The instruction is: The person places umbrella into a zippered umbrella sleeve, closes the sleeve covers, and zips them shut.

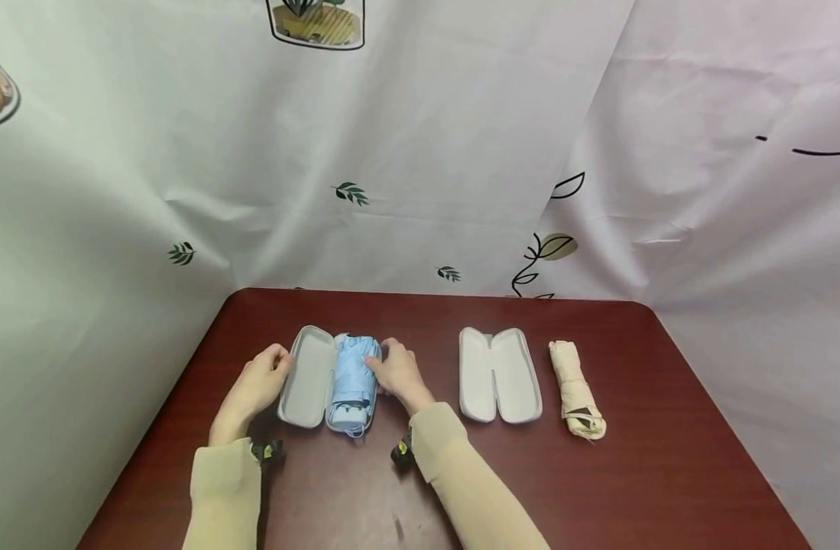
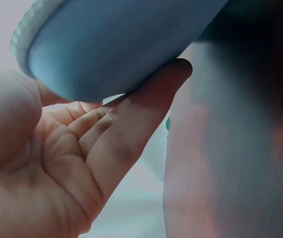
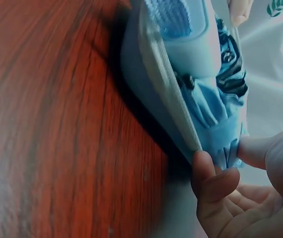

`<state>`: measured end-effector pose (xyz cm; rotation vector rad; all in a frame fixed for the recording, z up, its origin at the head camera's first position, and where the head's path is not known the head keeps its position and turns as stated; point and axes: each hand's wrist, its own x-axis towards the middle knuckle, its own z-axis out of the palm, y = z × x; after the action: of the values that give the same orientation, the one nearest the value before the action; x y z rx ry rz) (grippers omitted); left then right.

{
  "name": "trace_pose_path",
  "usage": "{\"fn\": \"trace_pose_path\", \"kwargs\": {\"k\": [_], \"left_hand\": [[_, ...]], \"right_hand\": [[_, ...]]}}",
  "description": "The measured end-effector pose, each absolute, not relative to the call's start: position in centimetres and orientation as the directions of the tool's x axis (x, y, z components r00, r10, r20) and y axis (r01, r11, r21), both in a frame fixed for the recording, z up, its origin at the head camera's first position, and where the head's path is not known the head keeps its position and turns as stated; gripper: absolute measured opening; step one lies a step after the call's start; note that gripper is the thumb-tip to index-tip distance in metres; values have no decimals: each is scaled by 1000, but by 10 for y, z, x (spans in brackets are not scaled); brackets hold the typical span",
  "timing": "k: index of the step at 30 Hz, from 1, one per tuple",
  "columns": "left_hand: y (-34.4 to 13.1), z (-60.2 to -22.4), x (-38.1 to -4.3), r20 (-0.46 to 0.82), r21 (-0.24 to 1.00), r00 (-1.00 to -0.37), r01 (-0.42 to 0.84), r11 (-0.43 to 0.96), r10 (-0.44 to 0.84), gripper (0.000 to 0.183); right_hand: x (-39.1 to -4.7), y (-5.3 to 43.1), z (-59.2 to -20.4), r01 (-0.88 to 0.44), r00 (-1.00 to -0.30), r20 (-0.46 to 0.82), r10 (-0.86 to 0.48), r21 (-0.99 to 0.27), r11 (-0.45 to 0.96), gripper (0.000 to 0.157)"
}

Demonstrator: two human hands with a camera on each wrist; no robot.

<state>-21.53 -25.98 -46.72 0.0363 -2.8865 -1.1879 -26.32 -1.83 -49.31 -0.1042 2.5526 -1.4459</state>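
Umbrella (image 1: 353,374) lies in the case (image 3: 169,94) toward the worktop (image 1: 598,489)'s far-left corner, probably light and soft, best held mid-body. Right grip (image 1: 400,373) pinches it with the rim; left grip (image 1: 257,382), fingers nearly straight, touches the lid (image 1: 308,378).

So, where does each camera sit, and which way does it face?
Head: on the head, facing forward and down at the table; left hand, right hand, sleeves show.
Left wrist: worn there, facing a case lid; left hand.
Right wrist: worn there, facing the folded blue umbrella; right hand, left fingertip.
Head and right wrist share the umbrella.
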Motion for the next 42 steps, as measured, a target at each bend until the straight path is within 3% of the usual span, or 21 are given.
{"fn": "trace_pose_path", "kwargs": {"k": [13, 21, 30, 34, 38, 42], "left_hand": [[-255, -462, -214, 33, 695, -999, 8, 719, -21, 22], [-252, -458, -213, 41, 707, -999, 21, 707, -11, 22], [-251, -457, -213, 19, 713, -1000, 6, 701, -10, 23], [-251, -456, -213, 14, 713, -1000, -1, 701, -16, 23], [-251, -456, -213, 10, 715, -1000, -3, 699, -15, 22], [-253, -458, -214, 21, 716, -1000, 8, 698, -10, 21]], "right_hand": [[-259, -12, -491, 21, -971, -138, -195, -864, 502, 52], [-253, -15, -484, -148, -977, 17, -214, -777, 613, 56], [-231, -10, -470, -294, -887, -90, -453, -645, 705, 103], [-218, -9, -466, -355, -847, -124, -517, -593, 723, 117], [-209, -12, -466, -424, -831, -125, -542, -487, 763, 124], [-207, -13, -469, -480, -822, -104, -559, -400, 780, 117]]}}
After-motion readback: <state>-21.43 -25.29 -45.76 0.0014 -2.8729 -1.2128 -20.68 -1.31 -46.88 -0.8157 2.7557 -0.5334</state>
